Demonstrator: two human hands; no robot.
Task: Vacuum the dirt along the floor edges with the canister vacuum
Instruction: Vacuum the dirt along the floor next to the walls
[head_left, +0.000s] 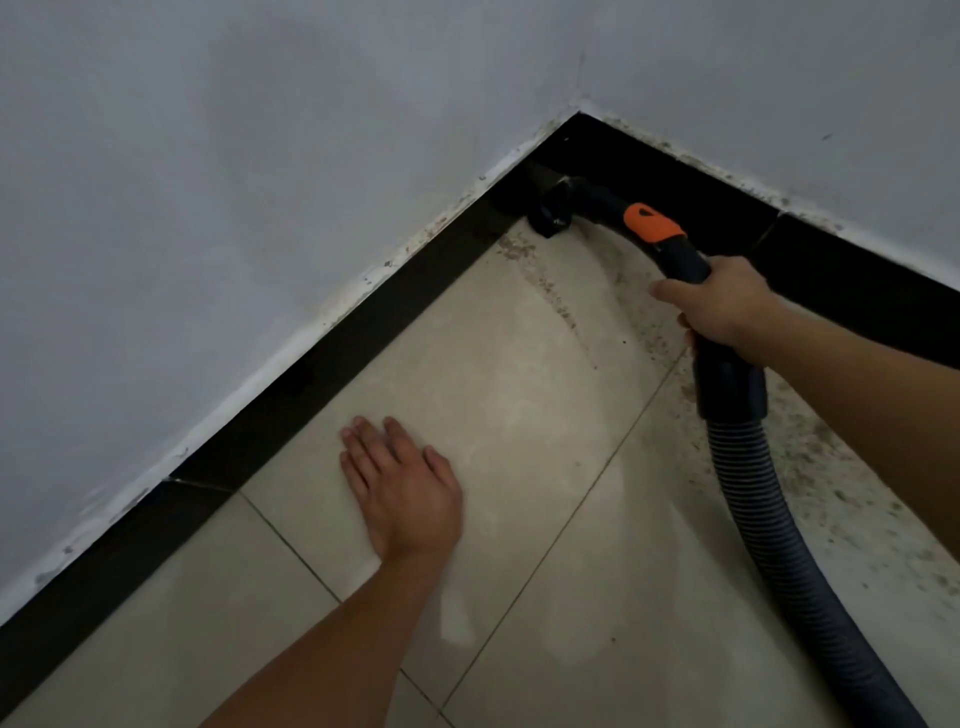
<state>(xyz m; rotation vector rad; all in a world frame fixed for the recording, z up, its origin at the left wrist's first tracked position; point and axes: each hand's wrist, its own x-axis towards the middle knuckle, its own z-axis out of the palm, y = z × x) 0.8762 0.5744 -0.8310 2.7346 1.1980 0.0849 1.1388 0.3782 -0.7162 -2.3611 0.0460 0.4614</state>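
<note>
R hand (727, 309) wraps vacuum handle (685, 262); nozzle (553, 215) down in floor corner w/ dirt (550, 291) beside it (more along R edge). L hand (402, 491) flat on tile (519, 395), fingers straight.

left hand (402, 486) flat, fingers straight; right hand (727, 306) curled in a grip, arm outstretched.

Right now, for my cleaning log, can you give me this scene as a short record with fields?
left hand: flat on the floor, fingers straight, holding nothing
right hand: grips the vacuum handle
nozzle: down in the corner, by the black baseboard
hose: ribbed, trailing to the lower right
dirt: speckles along the right edge, thin line near the nozzle
floor: beige tiles
</note>
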